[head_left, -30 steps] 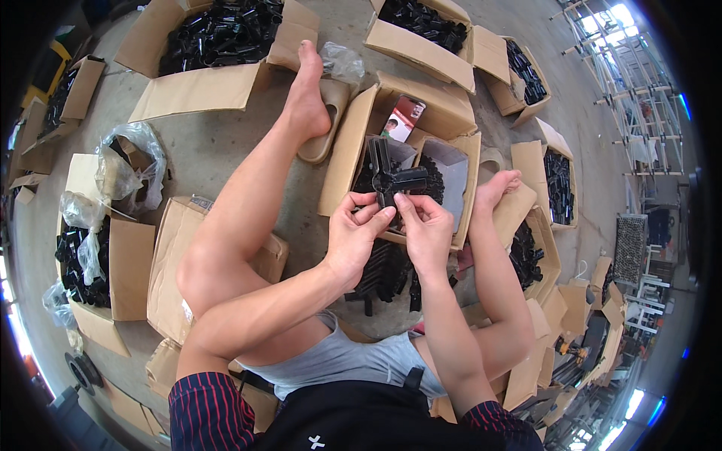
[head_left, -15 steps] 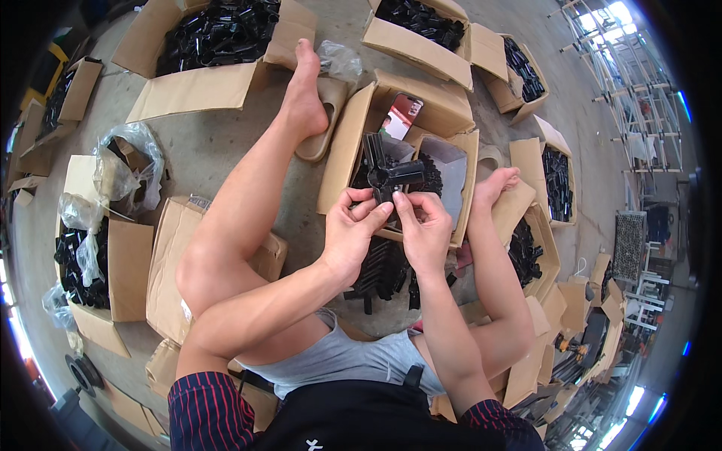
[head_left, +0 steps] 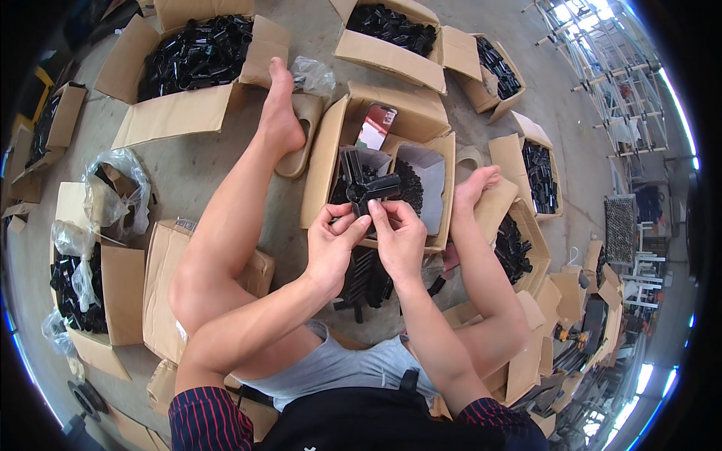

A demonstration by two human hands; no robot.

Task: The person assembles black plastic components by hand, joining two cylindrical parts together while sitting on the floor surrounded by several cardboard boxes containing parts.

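Between my two hands is a black tube connector with several arms, held up over the near edge of an open cardboard box. My left hand is closed on its lower left side. The thumb and fingers of my right hand pinch its lower right side, and the two thumbs almost meet. Within the box are grey bins holding small dark parts, partly hidden by the connector. A phone leans against the box's far wall. Below my hands, black pieces lie in a pile on the floor.
Cartons of black parts surround me: one far left, one at the back, one at the right. A plastic bag lies over the left carton. My bare legs flank the middle box. Metal racks stand far right.
The view has shifted, so the boxes and my hands appear farther left. Both hands keep hold of the connector, with little visible change in grip.
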